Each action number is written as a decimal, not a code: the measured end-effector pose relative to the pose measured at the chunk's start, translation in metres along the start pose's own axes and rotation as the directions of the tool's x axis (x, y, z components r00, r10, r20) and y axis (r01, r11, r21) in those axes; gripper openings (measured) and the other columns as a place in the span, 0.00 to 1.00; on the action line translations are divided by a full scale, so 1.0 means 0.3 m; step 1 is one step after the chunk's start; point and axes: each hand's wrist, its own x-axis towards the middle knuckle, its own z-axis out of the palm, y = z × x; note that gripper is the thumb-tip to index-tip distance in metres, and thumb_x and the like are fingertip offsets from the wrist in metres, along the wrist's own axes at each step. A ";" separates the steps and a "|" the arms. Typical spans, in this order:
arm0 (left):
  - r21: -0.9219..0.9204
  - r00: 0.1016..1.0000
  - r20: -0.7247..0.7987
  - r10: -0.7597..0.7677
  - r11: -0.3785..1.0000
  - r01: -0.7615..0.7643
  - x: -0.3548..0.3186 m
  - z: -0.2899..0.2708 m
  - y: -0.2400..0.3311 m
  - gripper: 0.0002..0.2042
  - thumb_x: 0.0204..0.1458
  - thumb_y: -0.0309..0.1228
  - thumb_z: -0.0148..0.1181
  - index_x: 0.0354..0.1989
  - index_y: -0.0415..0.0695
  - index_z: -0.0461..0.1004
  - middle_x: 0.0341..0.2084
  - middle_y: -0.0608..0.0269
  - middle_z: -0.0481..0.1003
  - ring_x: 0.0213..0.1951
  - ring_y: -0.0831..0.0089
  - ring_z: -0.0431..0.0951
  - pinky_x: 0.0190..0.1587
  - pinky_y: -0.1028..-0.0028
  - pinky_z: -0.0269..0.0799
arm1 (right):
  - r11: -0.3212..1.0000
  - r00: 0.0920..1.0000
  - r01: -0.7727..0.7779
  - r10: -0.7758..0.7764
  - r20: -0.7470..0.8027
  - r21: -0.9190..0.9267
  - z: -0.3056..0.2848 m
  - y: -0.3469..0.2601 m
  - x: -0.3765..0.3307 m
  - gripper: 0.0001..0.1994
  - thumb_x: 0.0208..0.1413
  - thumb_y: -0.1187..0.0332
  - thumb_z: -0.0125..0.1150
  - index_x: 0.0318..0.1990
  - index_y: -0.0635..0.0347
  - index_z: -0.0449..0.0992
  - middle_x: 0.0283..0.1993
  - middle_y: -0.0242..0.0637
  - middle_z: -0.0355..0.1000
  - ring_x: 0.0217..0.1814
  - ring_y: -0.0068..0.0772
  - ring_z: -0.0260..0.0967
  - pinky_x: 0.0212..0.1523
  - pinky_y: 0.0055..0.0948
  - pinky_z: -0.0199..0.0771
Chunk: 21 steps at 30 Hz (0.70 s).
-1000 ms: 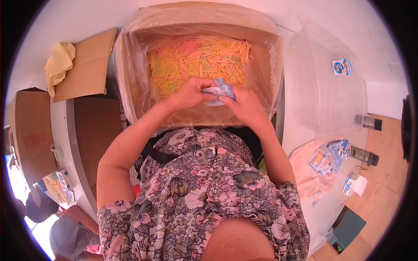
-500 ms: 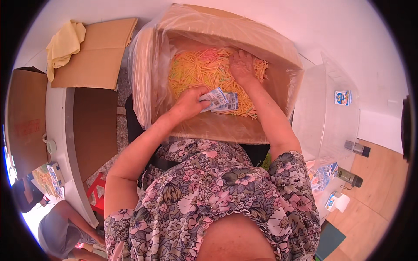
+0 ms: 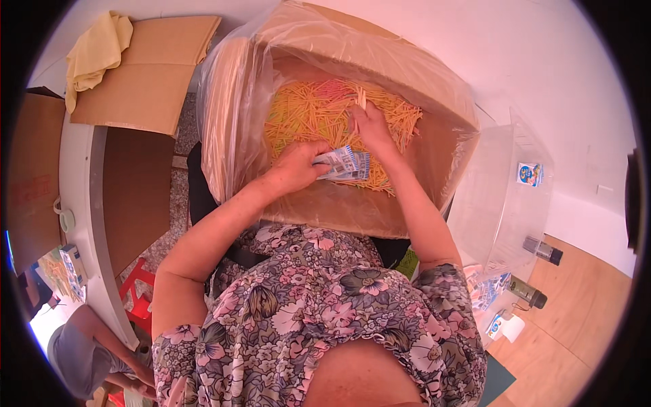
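- Far left, 9 o'clock: white table edge (image 3: 81, 224) runs top to bottom; beyond it, at 7 o'clock, another person (image 3: 88, 353) sits low. One red stool (image 3: 139, 288) stands in the gap between that edge and the wearer's body; little room there.
- 11 o'clock: one flat cardboard sheet (image 3: 152, 78) with one yellow cloth (image 3: 91, 54) draped over its left corner. Well apart from both hands.
- Centre, 12 o'clock: one large cardboard box (image 3: 352, 210), lined with clear plastic film (image 3: 230, 102) that folds out over its rim. Near wall touches the wearer's lap. Open room for the hands lies inside the box only, walls close on both sides.
- Box floor: heap of thin sticks (image 3: 305, 115), yellow, orange, some pink; too many to count.
- Left hand (image 3: 298, 166): fingers curled closed, gripping a small stack of printed packets (image 3: 346, 164), blue and white, held just over the near edge of the heap. Packet count not clear; at least two overlap.
- Right hand (image 3: 371, 125): at 1 o'clock from the left hand, fingers pinched on a small bunch of sticks standing up above the heap; the hand itself rests on the heap.
- 3 o'clock: one clear plastic bin (image 3: 505, 203), just beside the box's right wall.
- 4 o'clock: two dark bottles (image 3: 542, 251) on the wooden surface, well apart from the hands.
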 end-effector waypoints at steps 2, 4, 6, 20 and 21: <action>-0.042 1.000 -0.010 0.003 0.999 -0.003 0.003 0.004 -0.001 0.11 0.43 0.28 0.61 0.37 0.41 0.74 0.30 0.51 0.77 0.35 0.59 0.78 0.39 0.66 0.71 | 0.425 0.908 -0.418 0.200 0.368 0.803 0.028 0.012 0.033 0.09 0.59 0.63 0.52 0.33 0.58 0.68 0.24 0.32 0.68 0.23 0.30 0.66 0.23 0.29 0.68; -0.030 0.999 0.035 -0.010 1.000 0.011 0.006 0.002 0.003 0.12 0.46 0.25 0.59 0.41 0.40 0.74 0.29 0.58 0.78 0.33 0.73 0.77 0.38 0.73 0.70 | 0.338 0.916 -0.393 0.220 0.335 0.855 0.042 0.006 0.071 0.08 0.58 0.63 0.54 0.33 0.57 0.68 0.24 0.30 0.67 0.24 0.26 0.66 0.22 0.27 0.67; -0.048 0.999 0.032 -0.008 0.999 0.009 0.007 0.006 -0.006 0.12 0.46 0.25 0.59 0.42 0.41 0.74 0.29 0.58 0.78 0.33 0.73 0.77 0.39 0.73 0.70 | 0.248 0.922 -0.361 0.241 0.304 0.899 0.060 -0.003 0.107 0.08 0.58 0.63 0.55 0.33 0.56 0.68 0.24 0.29 0.66 0.24 0.23 0.65 0.21 0.25 0.67; -0.301 0.998 -0.043 0.046 0.952 -0.057 0.028 0.025 -0.075 0.09 0.42 0.24 0.62 0.34 0.38 0.74 0.24 0.56 0.75 0.28 0.70 0.75 0.35 0.70 0.70 | 0.120 0.862 -0.450 0.316 0.396 0.885 0.045 -0.074 0.129 0.09 0.59 0.64 0.54 0.29 0.54 0.64 0.18 0.25 0.56 0.15 0.16 0.48 0.13 0.17 0.44; -0.268 0.997 -0.045 0.057 0.961 -0.067 0.032 0.023 -0.064 0.09 0.42 0.24 0.62 0.34 0.38 0.74 0.23 0.57 0.75 0.28 0.72 0.75 0.35 0.71 0.69 | 0.122 0.863 -0.447 0.320 0.391 0.886 0.048 -0.056 0.149 0.09 0.59 0.64 0.54 0.29 0.54 0.64 0.18 0.25 0.56 0.15 0.16 0.48 0.13 0.17 0.44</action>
